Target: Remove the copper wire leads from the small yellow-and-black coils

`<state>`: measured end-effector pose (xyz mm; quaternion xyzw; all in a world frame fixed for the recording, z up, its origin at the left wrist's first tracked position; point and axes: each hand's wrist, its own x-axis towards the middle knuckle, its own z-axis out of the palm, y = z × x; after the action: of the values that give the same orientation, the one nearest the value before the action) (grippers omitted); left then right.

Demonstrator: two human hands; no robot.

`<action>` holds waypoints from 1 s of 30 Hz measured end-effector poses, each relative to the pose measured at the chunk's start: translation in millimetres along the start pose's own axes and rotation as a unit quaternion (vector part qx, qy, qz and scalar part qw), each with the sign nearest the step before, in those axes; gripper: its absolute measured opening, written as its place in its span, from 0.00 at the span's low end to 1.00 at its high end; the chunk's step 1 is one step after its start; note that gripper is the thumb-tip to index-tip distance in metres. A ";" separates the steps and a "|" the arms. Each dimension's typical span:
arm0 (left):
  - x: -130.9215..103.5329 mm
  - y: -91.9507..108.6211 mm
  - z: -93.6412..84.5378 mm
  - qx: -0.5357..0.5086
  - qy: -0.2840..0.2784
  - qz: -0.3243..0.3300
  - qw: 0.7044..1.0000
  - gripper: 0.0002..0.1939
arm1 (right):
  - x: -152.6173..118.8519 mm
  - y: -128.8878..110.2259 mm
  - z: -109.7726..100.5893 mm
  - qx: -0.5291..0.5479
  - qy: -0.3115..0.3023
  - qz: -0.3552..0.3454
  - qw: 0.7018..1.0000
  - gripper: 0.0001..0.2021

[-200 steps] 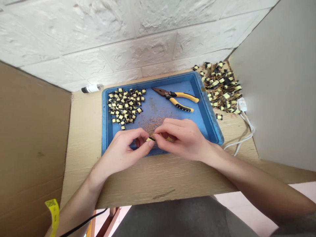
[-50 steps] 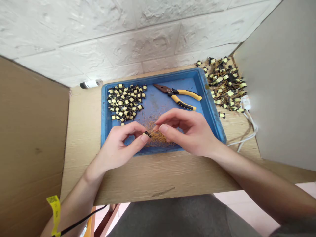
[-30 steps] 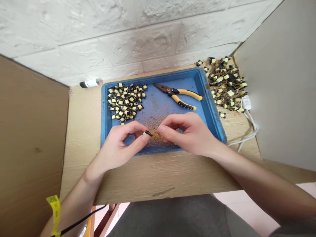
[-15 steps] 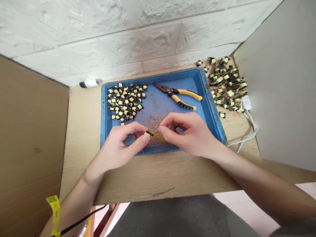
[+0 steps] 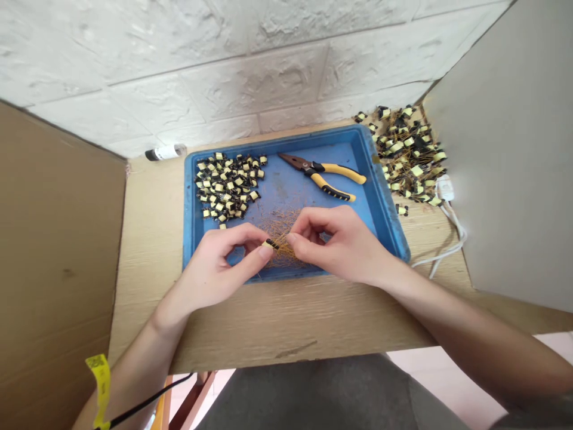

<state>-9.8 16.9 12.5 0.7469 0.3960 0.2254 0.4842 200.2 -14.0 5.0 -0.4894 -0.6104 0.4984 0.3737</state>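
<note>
Between its thumb and index finger, my left hand [image 5: 228,260] pinches a small transformer [image 5: 270,243] with a black body and pale yellow tape. My right hand [image 5: 338,242] is closed in a pinch just to the right, its fingertips on thin copper wire [image 5: 283,237] that seems to run from the transformer. Both hands are above the front of a blue tray [image 5: 189,224]. Under them lies a tangle of wire offcuts [image 5: 280,222]. A heap of similar transformers [image 5: 228,182] fills the tray's left side.
Pliers [image 5: 323,173] with yellow and black handles lie at the tray's back right. More transformers with long wires [image 5: 414,155] are piled right of the tray, beside a white cable [image 5: 456,230]. A small bottle [image 5: 165,153] lies behind left. Panels and a brick-patterned wall [image 5: 286,71] surround the table.
Hardly anything differs. Both hands keep their pinches at nearly the same spot, and the view has shifted very slightly.
</note>
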 end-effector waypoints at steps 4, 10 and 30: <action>1.6 0.5 -0.2 -0.003 0.008 -0.004 1.000 0.06 | 0.5 -1.1 -0.8 0.008 -0.007 0.004 1.000 0.07; 1.0 -1.0 0.3 -0.004 0.001 0.001 1.000 0.07 | 0.4 -0.2 -1.1 0.024 -0.027 0.001 0.999 0.07; -1.5 -1.8 1.9 0.029 -0.025 -0.009 0.999 0.08 | -0.9 3.5 1.3 0.006 -0.034 -0.059 0.998 0.07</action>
<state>-10.0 15.0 10.1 0.7624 0.3972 0.1903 0.4742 199.9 -15.1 1.3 -0.4329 -0.6475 0.4957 0.3841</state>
